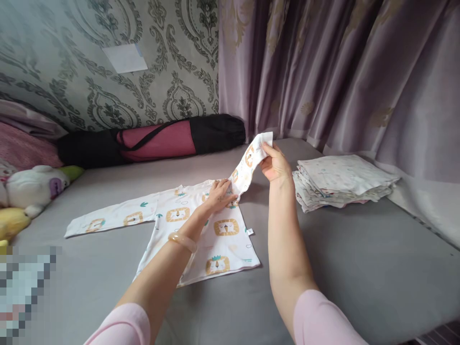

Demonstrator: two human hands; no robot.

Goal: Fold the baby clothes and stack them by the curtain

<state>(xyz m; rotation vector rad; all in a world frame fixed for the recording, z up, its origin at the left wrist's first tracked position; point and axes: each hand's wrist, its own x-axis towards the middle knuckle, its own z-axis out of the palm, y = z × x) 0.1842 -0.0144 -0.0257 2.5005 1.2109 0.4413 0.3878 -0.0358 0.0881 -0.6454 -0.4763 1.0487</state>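
A small white long-sleeved shirt (178, 214) printed with lion faces lies spread on the grey sheet. Its left sleeve stretches flat toward the left. My left hand (220, 195) rests on the shirt near the right shoulder, fingers spread and pressing the cloth. Raised off the sheet, the cuff of the right sleeve is pinched between the thumb and fingers of my right hand (275, 162). That sleeve slants up from the shoulder to the hand.
A stack of folded clothes (345, 179) sits on the grey sheet (388, 268) at the right. A black and pink long bag (158, 139) lies along the wall. Plush toys (34, 187) are at the left edge. Purple curtains (305, 67) hang behind.
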